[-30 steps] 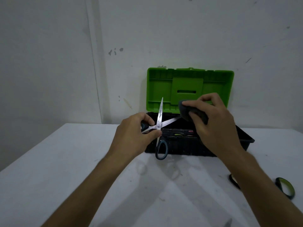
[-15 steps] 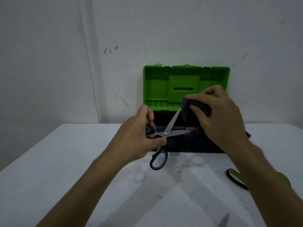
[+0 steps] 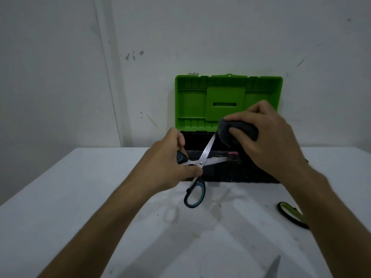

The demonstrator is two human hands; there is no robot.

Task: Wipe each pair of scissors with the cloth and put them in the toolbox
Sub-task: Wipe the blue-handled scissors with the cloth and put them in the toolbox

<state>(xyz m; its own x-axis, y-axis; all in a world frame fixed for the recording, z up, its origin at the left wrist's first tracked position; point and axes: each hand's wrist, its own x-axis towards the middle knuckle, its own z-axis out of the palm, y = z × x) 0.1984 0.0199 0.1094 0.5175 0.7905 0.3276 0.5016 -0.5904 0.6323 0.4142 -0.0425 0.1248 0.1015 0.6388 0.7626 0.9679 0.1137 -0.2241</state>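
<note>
From the head camera, the left hand [image 3: 172,159] grips the open scissors [image 3: 202,163] by one handle, and they have swung since a second ago: the blade that stood upright now leans right into the dark cloth [image 3: 230,131] pinched by the right hand [image 3: 267,141]. Wiping looks underway; nothing is stowed yet. The toolbox [image 3: 228,97] stands open behind. A green-handled pair [image 3: 291,214] lies on the white bench [image 3: 80,197], before a scuffed wall [image 3: 60,57].
</note>
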